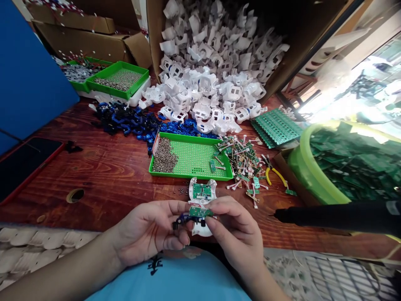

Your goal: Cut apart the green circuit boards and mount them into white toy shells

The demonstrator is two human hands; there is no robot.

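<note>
Close to my body, my left hand (156, 228) pinches a dark blue and black plastic part (184, 218). In the fingers of my right hand (236, 228) is a small green circuit board (200, 212), held right against the blue part; whether the two are joined I cannot tell. Just beyond my fingertips lies a white plastic shell (213, 188) with a green circuit board (202, 191) seated in it. Another white piece (201, 229) shows below my hands, partly hidden by them.
A green tray (191, 175) holds small screws (164, 155). Wired boards (246, 161) and yellow-handled pliers (275, 171) lie right of it. Blue parts (131, 119) and white shells (203, 92) pile behind. A black tool (328, 218) juts in from the right, near a yellow-green basin (300, 167).
</note>
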